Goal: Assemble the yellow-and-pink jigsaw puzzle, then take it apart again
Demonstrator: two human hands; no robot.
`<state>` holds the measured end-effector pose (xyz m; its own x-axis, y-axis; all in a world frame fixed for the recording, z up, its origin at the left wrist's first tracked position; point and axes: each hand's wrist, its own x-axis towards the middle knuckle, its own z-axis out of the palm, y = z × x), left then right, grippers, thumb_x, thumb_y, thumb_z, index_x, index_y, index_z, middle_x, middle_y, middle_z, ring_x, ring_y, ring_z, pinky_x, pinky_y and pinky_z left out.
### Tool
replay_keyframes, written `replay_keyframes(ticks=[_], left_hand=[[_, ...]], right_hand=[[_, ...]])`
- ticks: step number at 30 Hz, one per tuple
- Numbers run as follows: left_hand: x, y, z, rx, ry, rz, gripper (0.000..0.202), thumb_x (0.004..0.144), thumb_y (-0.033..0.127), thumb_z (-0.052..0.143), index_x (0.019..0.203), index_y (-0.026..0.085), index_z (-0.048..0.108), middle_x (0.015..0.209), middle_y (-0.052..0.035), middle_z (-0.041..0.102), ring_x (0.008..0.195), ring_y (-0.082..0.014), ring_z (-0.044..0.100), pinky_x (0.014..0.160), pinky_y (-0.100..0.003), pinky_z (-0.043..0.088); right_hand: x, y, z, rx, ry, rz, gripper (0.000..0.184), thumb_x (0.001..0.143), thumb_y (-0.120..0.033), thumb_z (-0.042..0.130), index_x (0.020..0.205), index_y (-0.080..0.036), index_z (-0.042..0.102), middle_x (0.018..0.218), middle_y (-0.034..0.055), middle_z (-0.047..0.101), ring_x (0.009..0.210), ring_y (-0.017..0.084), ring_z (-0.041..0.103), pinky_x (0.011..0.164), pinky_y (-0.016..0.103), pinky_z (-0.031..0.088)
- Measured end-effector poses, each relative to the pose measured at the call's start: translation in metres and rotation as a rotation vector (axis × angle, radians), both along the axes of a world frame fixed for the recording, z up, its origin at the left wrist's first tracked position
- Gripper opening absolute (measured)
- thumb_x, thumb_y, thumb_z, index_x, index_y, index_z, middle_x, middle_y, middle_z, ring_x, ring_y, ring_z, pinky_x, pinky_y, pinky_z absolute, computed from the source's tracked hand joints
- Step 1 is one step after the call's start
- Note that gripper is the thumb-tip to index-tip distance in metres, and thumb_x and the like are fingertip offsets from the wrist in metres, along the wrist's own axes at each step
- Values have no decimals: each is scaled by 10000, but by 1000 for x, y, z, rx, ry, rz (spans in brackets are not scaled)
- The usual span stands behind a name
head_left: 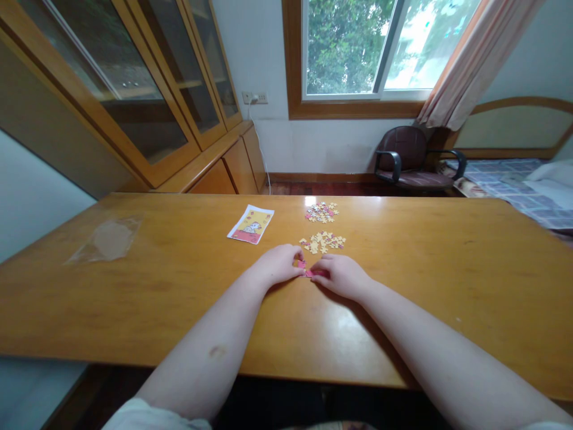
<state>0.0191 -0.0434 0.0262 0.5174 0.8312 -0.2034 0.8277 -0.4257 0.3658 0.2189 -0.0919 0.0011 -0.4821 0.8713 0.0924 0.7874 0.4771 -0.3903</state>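
Note:
Pink jigsaw puzzle pieces (308,273) lie on the wooden table between my two hands, partly covered by the fingers. My left hand (285,263) curls its fingers around the left end of these pieces. From the right, my right hand (341,275) closes thumb and fingers on the pink pieces at the other end. Just beyond the hands is a loose heap of mostly yellow puzzle pieces (323,241). Farther back sits a second heap of mixed puzzle pieces (321,212). A picture card (251,224) with a white animal on yellow and pink lies to the left.
A clear plastic bag (110,239) lies flat on the left of the table (188,298). Past the table's far edge stand a glass-door cabinet (179,89), a brown armchair (407,156) and a bed (514,179). A window (347,54) is in the wall ahead.

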Motion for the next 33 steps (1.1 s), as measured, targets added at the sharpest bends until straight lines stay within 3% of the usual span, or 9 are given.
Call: replay_keyframes(ticks=[9, 17, 33], left_hand=[[1, -1, 3, -3, 7, 2, 262, 741, 403, 682, 943, 236, 667, 930, -33, 692, 783, -192, 635, 607, -255, 418], [2, -1, 5, -7, 8, 4, 272, 730, 401, 692, 938, 227, 663, 932, -40, 694, 788, -201, 639, 615, -263, 422], [2, -1, 5, -25, 9, 10, 278, 727, 386, 677, 947, 219, 658, 925, -39, 703, 797, -203, 641, 642, -264, 431]], right_hand=[[4, 2, -3, 22, 13, 31, 211, 895, -366, 579, 919, -235, 741, 827, 35, 660, 717, 143, 592, 640, 245, 397], [4, -1, 5, -7, 0, 118, 222, 903, -306, 551, 974, -241, 751, 842, 41, 657, 752, 148, 608, 673, 247, 422], [4, -2, 5, -27, 2, 158, 252, 913, -335, 543, 1058, -257, 734, 891, 49, 666, 797, 163, 624, 720, 262, 443]])
